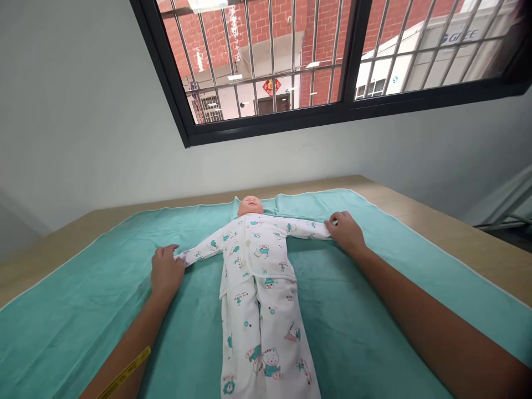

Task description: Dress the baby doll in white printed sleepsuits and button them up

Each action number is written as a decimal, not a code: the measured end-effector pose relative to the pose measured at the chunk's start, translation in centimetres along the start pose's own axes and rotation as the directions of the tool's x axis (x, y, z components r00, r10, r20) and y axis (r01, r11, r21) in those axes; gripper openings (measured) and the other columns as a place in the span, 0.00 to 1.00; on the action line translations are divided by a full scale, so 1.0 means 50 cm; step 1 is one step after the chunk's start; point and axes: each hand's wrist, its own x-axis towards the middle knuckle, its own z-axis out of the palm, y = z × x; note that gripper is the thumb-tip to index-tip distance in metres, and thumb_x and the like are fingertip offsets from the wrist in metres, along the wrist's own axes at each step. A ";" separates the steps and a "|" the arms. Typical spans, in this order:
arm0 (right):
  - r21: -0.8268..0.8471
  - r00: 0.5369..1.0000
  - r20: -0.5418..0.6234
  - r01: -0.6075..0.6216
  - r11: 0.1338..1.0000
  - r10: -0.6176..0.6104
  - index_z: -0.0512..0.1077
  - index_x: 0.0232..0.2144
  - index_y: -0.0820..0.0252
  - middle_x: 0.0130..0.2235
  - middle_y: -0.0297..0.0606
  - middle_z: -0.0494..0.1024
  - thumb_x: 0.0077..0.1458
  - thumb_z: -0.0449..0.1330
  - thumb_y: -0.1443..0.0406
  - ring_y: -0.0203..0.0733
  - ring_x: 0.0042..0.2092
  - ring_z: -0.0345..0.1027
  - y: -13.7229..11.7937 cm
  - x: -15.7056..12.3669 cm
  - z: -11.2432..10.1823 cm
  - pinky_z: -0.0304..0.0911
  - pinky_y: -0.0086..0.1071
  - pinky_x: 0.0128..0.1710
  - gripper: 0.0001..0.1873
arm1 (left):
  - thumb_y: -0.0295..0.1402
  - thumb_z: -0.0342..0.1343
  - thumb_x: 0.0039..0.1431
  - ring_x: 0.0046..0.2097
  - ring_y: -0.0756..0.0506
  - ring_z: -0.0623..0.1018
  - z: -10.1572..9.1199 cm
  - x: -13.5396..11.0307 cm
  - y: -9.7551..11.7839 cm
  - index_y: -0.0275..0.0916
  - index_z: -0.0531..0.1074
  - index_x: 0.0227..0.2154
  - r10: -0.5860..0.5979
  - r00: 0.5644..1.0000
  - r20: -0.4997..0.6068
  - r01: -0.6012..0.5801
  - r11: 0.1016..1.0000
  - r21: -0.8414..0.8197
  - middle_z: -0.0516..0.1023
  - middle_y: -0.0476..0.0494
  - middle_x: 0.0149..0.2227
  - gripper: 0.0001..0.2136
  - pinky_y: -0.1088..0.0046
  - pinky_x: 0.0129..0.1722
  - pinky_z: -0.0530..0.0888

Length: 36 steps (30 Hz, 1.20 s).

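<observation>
A baby doll (pixel 250 205) lies on its back on a teal blanket (pixel 95 288), dressed in a white printed top (pixel 253 246) and matching trousers (pixel 261 332). Both sleeves are stretched straight out to the sides. My left hand (pixel 165 270) is closed on the cuff of the sleeve at the left. At the right, the other cuff is pinched by my right hand (pixel 346 231). A yellow band (pixel 124 373) circles my left forearm.
The blanket covers a light wooden table (pixel 457 233) set against a white wall. A barred window (pixel 316 61) sits above it. Pale fabric (pixel 505 202) hangs at the far right beyond the table's edge.
</observation>
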 end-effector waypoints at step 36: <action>0.329 0.567 -0.044 0.786 0.524 -0.823 0.67 0.32 0.61 0.33 0.40 0.69 0.62 0.50 0.72 0.42 0.37 0.60 -0.290 -0.284 -0.059 0.60 0.38 0.38 0.08 | 0.27 0.53 0.56 0.44 0.41 0.67 -0.112 -0.184 0.257 0.41 0.63 0.33 0.738 0.663 0.128 -0.624 0.638 -0.451 0.68 0.42 0.41 0.04 0.60 0.43 0.69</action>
